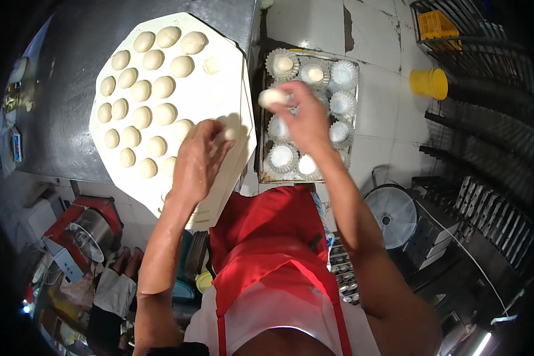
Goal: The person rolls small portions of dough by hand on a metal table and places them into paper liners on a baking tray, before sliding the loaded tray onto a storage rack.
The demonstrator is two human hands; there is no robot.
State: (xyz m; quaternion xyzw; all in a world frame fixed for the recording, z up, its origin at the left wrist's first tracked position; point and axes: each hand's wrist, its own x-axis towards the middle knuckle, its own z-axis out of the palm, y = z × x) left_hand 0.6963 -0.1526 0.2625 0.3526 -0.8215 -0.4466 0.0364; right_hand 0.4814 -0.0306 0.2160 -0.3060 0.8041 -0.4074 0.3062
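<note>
While I stand over it, the dark counter (71, 107) fills the upper left of the frame, and on it rests the big white many-sided board (219, 101), spreading from the top centre down toward my red apron (267, 237). Rows of pale dough balls (141, 90) cover the board's left half. Right of the board, in the upper middle of the frame, sits the metal baking tray (266, 172) lined with fluted tins (344, 74); some tins along its top and bottom edges already hold dough. A round white fan (390, 215) lies at the lower right, and a yellow cup (430, 83) sits at the upper right.

My left hand (199, 160) rests on the board's right part, fingers curled down and closed around a dough piece (230, 134) that peeks out beside them. My right hand (305, 118) hovers above the tray, fingers pinching a small dough ball (272, 97), held over the tray's upper left corner, clear of the tins.
</note>
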